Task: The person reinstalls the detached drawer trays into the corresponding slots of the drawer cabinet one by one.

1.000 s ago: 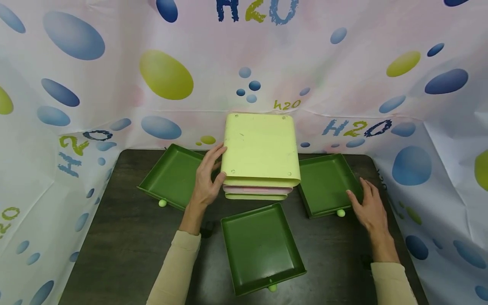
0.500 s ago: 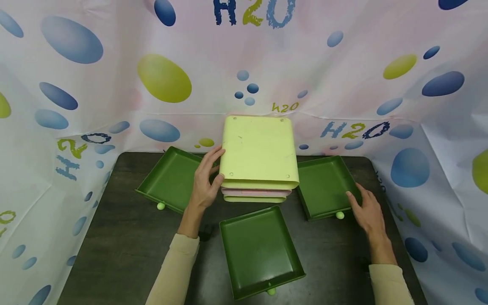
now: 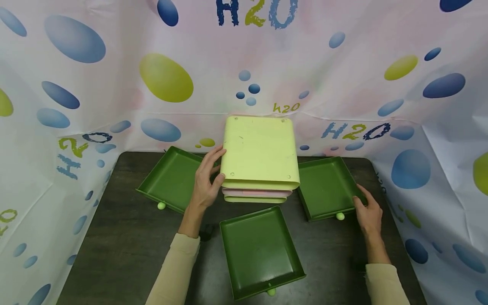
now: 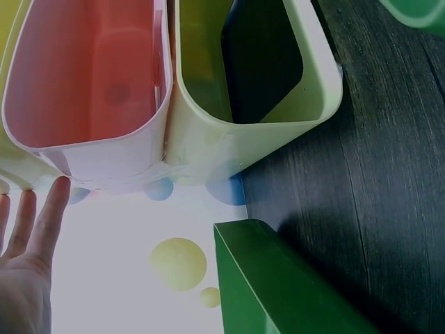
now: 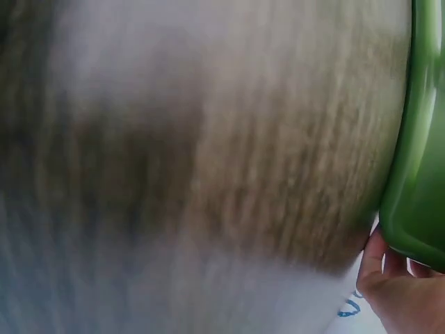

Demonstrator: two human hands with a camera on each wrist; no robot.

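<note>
A stack of hollow drawer casings stands at the back middle in the head view: a pale yellow casing point(image 3: 261, 148) on top, a pink one point(image 3: 257, 192) in the middle and another yellow one point(image 3: 255, 199) at the bottom. Their fronts gape in the left wrist view. My left hand point(image 3: 206, 184) rests against the stack's left side, fingers extended. To the right lies a green drawer point(image 3: 328, 186) with a round light-green knob point(image 3: 340, 216). My right hand point(image 3: 370, 216) pinches its right wall, thumb over the rim and fingers outside.
Another green drawer point(image 3: 169, 178) lies angled behind my left wrist. A third drawer point(image 3: 261, 254) sits in front of the stack. All are on a dark wooden table point(image 3: 114, 254), and a patterned curtain point(image 3: 213, 55) closes off the back and sides.
My right hand, earlier loosely spread beside the right drawer, has closed on its right wall, thumb at the rim. My left hand stays against the stack.
</note>
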